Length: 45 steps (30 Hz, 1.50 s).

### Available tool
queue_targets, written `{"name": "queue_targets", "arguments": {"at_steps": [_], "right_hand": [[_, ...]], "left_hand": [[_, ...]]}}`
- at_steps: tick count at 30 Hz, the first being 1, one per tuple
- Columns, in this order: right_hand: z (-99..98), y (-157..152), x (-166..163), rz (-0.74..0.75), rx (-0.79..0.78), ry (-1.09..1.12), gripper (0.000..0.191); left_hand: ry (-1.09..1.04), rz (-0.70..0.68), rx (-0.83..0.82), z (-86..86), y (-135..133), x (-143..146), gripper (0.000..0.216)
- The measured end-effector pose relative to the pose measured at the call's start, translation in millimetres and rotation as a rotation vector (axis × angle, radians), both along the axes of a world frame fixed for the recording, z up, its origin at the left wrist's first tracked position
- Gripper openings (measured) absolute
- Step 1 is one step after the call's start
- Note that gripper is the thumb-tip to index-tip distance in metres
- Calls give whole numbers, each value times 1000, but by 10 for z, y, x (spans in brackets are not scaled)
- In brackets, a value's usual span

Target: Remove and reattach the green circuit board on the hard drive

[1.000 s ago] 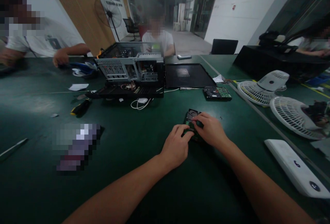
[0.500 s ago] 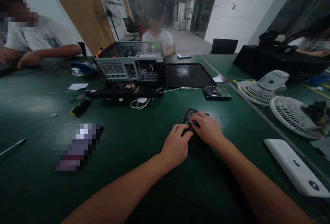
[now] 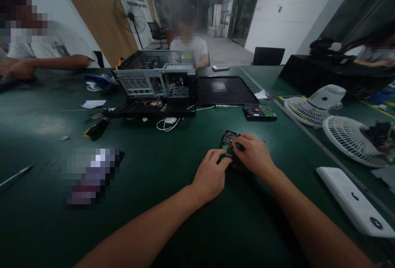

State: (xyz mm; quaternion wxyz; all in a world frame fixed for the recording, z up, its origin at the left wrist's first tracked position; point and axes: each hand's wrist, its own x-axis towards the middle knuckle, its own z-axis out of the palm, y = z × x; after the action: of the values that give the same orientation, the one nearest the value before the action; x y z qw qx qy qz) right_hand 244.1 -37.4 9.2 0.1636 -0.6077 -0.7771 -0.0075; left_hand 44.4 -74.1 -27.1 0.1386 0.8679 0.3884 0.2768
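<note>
Grip on the hard drive [image 3: 230,139] is shared by both hands. The left hand [image 3: 212,174] has its fingers curled and pressed against the drive's near left edge, bracing it. The right hand [image 3: 254,157] arches over the drive's right side with thumb and forefinger drawn together at a spot on the upper face. Whether they pinch a screw or some other small part cannot be told, as it is too small and partly hidden.

The drive lies flat on the green bench [image 3: 154,218], directly in front of the person, with its green circuit board facing up. My judgement is that the board is seated and not yet lifted off, and no loose screws can be made out beside it.

Further out, a second drive [image 3: 259,111] lies board side up, well apart and untouched. A screwdriver [image 3: 226,106] rests just beside it, in neither hand. Beyond these, the computer case [image 3: 157,80] stands open with its side panel [image 3: 224,90] laid flat next to it and a white cable [image 3: 166,124] trailing in front.

To the right, two desk fans [image 3: 304,109] [image 3: 348,138] lie on the bench. Other people sit at the far side and at the left end, their hands away from this work.
</note>
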Motion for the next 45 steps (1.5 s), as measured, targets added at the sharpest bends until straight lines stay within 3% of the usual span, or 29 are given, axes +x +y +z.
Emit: {"name": "queue_targets", "arguments": {"at_steps": [4, 9, 14, 22, 27, 30, 33, 37, 39, 45], "right_hand": [[50, 98, 231, -158, 65, 86, 25], [69, 199, 464, -302, -140, 209, 36], [45, 207, 504, -345, -286, 434, 42], [52, 236, 535, -384, -288, 300, 34], [36, 244, 606, -455, -314, 421, 21], [38, 237, 605, -485, -135, 561, 19], [43, 241, 562, -476, -22, 866, 19], [30, 277, 527, -409, -132, 1370, 18], [7, 300, 533, -363, -235, 1521, 18], [-96, 328, 568, -265, -368, 1617, 24]], "left_hand": [[21, 8, -18, 37, -11, -4, 43], [56, 19, -22, 106, -51, 1, 38], [80, 47, -9, 133, -104, 28, 36], [230, 155, -28, 122, -166, 73, 72], [217, 269, -65, 71, -107, 53, 85], [187, 298, -83, 27, -76, 42, 78], [156, 316, -102, -9, -55, 31, 65], [118, 316, -105, -33, -38, 19, 61], [99, 301, -96, -33, -22, 9, 61], [124, 224, -65, 4, 147, -120, 63]]}}
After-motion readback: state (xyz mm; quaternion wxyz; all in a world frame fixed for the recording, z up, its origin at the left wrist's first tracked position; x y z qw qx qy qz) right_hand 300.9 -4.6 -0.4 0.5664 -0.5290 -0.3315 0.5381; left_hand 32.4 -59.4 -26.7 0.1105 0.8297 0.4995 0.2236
